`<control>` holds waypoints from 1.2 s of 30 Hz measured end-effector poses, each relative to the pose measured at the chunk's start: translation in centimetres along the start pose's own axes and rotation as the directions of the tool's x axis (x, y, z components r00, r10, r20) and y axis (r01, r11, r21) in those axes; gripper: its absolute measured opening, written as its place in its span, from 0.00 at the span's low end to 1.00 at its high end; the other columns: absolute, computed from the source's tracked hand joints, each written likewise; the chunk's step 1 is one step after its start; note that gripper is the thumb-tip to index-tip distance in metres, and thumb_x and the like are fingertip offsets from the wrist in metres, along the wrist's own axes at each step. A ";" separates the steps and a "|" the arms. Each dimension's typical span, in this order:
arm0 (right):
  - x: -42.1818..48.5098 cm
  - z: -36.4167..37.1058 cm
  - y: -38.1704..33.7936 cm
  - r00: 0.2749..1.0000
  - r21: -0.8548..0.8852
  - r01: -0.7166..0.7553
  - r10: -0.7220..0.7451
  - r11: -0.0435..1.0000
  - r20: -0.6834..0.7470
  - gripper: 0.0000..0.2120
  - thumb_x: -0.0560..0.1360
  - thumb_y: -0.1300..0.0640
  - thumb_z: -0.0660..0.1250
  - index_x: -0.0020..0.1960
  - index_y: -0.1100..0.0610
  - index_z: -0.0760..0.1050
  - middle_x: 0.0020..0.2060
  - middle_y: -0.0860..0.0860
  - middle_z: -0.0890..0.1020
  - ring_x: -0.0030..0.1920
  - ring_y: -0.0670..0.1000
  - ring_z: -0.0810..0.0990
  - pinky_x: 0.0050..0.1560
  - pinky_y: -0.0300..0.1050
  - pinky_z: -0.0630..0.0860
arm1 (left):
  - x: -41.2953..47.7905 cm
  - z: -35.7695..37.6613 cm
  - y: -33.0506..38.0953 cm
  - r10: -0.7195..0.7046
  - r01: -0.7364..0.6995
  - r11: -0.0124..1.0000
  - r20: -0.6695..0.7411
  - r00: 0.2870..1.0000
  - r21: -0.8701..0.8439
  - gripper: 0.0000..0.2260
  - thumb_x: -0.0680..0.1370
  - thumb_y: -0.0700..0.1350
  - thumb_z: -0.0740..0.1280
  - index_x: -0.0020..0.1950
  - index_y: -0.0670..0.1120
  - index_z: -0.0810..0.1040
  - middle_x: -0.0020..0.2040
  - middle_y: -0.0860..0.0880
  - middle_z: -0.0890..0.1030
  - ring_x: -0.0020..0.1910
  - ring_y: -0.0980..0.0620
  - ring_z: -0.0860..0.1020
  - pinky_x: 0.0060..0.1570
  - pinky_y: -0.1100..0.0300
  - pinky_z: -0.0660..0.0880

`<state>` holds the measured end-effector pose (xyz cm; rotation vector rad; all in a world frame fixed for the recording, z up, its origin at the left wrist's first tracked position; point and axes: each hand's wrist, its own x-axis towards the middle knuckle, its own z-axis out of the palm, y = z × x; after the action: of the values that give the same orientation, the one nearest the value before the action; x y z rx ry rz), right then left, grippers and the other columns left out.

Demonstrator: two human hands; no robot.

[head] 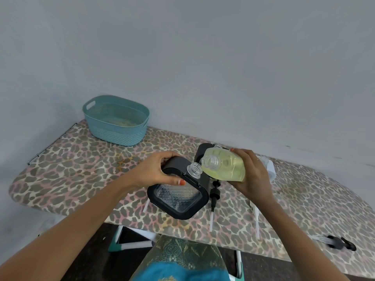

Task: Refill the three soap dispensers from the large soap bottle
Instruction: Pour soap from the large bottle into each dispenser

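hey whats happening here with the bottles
A person is refilling soap dispensers at a leopard-print ironing board. The left hand grips a black-framed clear dispenser, tilted, pump off. The right hand holds the large soap bottle of yellow liquid tipped toward it, mouth beside the dispenser's open neck; no stream shows. A black pump lies on the board, another dispenser stands behind, and a teal basket sits far left.

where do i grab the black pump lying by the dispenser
Pinch the black pump at its wide collar, coming down from above and from the right: it lies flat on the ironing board, its thin white tube points to the near edge, and the held dispenser crowds its left.
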<state>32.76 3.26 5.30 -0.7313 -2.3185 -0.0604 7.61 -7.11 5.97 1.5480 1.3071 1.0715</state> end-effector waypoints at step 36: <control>1.5 -0.9 1.3 0.988 -0.196 0.152 -0.151 0.969 0.019 0.39 0.54 0.59 0.83 0.60 0.57 0.67 0.50 0.60 0.81 0.51 0.53 0.71 0.46 0.51 0.77 | 1.0 0.8 -1.5 0.002 -0.003 0.995 -0.006 1.000 -0.104 0.33 0.51 0.67 0.76 0.50 0.51 0.78 0.44 0.54 0.84 0.47 0.56 0.82 0.47 0.68 0.75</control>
<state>33.07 4.87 6.73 -0.6487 -2.3912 -0.3626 8.01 -5.95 4.41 1.4703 1.2337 1.1289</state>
